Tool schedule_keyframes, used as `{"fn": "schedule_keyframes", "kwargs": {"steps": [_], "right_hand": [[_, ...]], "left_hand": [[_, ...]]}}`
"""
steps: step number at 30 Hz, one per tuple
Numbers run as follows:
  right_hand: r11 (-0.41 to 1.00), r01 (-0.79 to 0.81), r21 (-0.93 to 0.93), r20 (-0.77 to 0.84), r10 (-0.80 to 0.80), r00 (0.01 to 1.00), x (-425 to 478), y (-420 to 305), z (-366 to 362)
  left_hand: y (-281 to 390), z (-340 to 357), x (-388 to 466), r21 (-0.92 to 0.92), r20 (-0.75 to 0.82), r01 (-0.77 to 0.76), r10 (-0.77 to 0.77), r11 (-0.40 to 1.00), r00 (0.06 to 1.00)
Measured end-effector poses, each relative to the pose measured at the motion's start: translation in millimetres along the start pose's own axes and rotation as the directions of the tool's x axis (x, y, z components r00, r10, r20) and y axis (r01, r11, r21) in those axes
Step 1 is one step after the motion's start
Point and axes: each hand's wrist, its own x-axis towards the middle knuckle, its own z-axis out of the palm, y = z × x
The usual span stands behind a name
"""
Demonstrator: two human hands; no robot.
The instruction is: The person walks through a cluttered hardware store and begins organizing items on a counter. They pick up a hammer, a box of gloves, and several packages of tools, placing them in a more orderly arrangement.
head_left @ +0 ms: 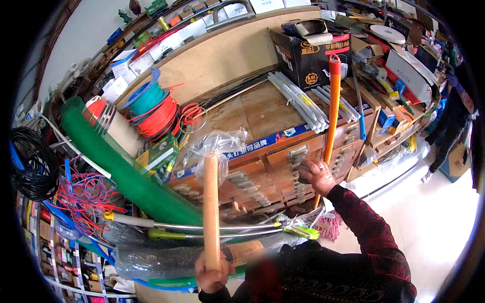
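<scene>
My left hand (213,270) grips the lower end of a pale wooden handle (211,212) held upright. A crumpled clear plastic bag (223,146) shows around and behind its top end; whether it is attached is unclear. My right hand (320,176) is in front of the wooden drawer cabinet (273,159), fingers bent near the metal pieces fixed to a drawer front. Crossing behind this hand is a long orange pole (332,110) with a red cap and hanging loop. I cannot tell whether the fingers hold anything.
Wire spools (157,113), grey tubes (299,102) and a black carton (310,57) occupy the cabinet top. A green roll (129,163) leans at left. Brushes with metal shafts (242,227) and plastic-wrapped rolls (163,261) lie close before me. A pink mop head (329,226) rests low.
</scene>
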Motion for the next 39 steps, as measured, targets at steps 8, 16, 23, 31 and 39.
{"fn": "schedule_keyframes", "kwargs": {"steps": [8,16,23,31,39], "right_hand": [[1.0,0.007,0.02,-0.342,0.0,0.94,92,-35,37],[0.965,0.233,-0.118,-0.032,-0.238,0.971,82,3,-3],[0.956,-0.275,0.098,-0.11,0.285,0.952,28,18,-51],[0.71,-0.44,0.551,0.134,0.445,0.886,-53,1,-27],[0.582,-0.464,0.668,0.155,0.5,0.852,-91,-8,-26]], "left_hand": [[1,16,4,0.002,0.01,0.036,-0.036,0.999,0.999],[-9,28,25,0.038,-0.019,0.055,-0.054,0.998,0.998],[-19,49,74,0.184,-0.005,0.142,-0.143,0.973,0.99],[-90,103,243,-0.015,0.236,0.186,-0.177,0.983,0.955],[-141,139,332,-0.131,0.295,0.319,-0.27,0.939,0.917]]}}
